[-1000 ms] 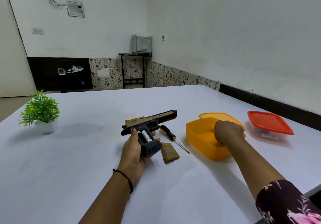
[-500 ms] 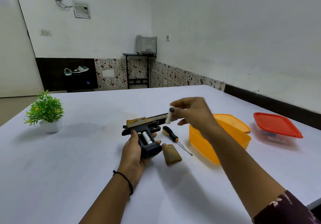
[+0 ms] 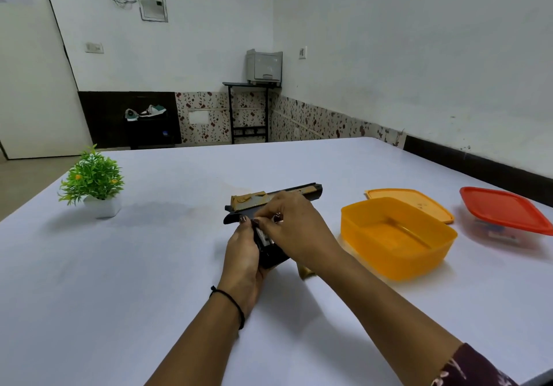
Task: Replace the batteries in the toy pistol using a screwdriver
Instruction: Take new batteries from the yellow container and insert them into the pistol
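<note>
Misalignment threatens: left hand (image 3: 242, 254) grips the black-and-tan plastic toy pistol (image 3: 299, 191); right hand (image 3: 296, 227) curls over its open handle, hold unclear; a skewed battery could jam.

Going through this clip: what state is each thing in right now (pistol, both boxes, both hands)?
toy pistol: battery compartment open, cover off.
left hand: grips the pistol's grip.
right hand: fingers curled at the compartment; what they pinch is hidden.
yellow box: open.
yellow lid: off, lying behind the box.
red-lidded box: closed.
</note>
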